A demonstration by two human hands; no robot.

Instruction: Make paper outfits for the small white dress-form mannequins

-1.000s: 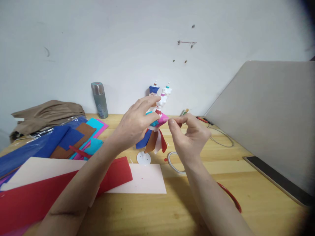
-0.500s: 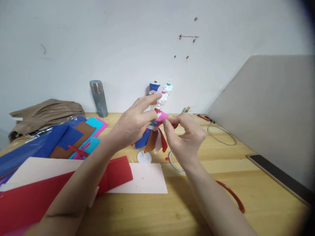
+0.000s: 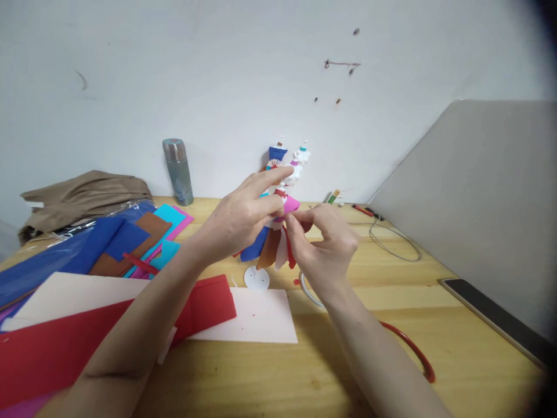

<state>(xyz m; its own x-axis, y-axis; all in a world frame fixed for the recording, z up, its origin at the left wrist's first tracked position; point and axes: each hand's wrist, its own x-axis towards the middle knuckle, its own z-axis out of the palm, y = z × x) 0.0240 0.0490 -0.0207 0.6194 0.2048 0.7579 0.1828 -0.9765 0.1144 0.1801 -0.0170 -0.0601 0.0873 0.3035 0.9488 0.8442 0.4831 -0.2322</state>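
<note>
My left hand (image 3: 243, 215) is bent around a small decorated piece, its index finger stretched out and its other fingers closed on a bright pink cloth piece (image 3: 291, 203). My right hand (image 3: 326, 238) pinches the lower edge of that pink cloth between thumb and index finger. Below hang petal-like strips: a blue strip (image 3: 255, 246), a brown strip (image 3: 268, 249), a pale pink strip and a red strip. Just behind my fingers rise a blue-clad white figure (image 3: 277, 153) and white bumpy figures (image 3: 303, 154). My fingers hide how the parts join.
Coloured sheets lie at left, including a red sheet (image 3: 209, 302) over a pale sheet (image 3: 270, 316). A white disc (image 3: 256, 278), a white ring (image 3: 307, 288) and a red curved tube (image 3: 413, 351) are near my hands. A flask (image 3: 178, 174) stands behind; a phone (image 3: 491, 316) lies right.
The whole view has shifted slightly, so the background sits a little further right. My right hand has moved slightly left and down against the pink cloth; my left hand keeps its hold.
</note>
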